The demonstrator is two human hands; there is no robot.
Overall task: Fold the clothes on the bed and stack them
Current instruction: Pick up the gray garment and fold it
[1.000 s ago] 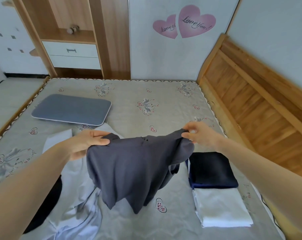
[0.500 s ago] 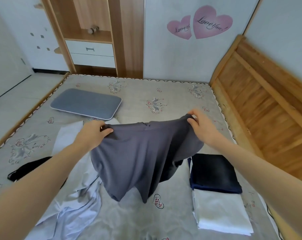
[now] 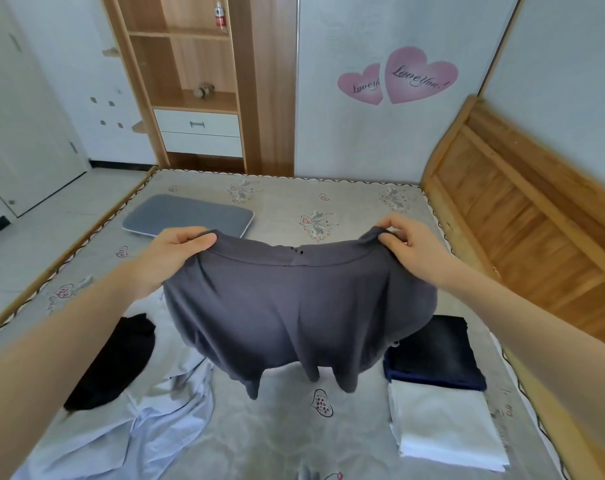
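A dark grey garment (image 3: 294, 306) hangs in the air over the bed, its top edge stretched between my hands. My left hand (image 3: 176, 251) grips its left corner and my right hand (image 3: 408, 244) pinches its right corner. On the mattress (image 3: 328, 206) to the right lies a folded navy garment (image 3: 436, 355), overlapping a folded white one (image 3: 443, 424) nearer me. At the left lie an unfolded pale blue shirt (image 3: 148, 427) and a black garment (image 3: 117, 362) on top of it.
A grey pillow (image 3: 190, 214) lies flat at the far left of the bed. The wooden headboard (image 3: 522, 230) runs along the right side. A wooden shelf unit with white drawers (image 3: 200, 133) stands beyond the foot of the bed.
Both hands have lifted the grey garment higher and pulled it wider apart, so its top edge is now spread out. The view has tilted up, and more of the black garment shows.
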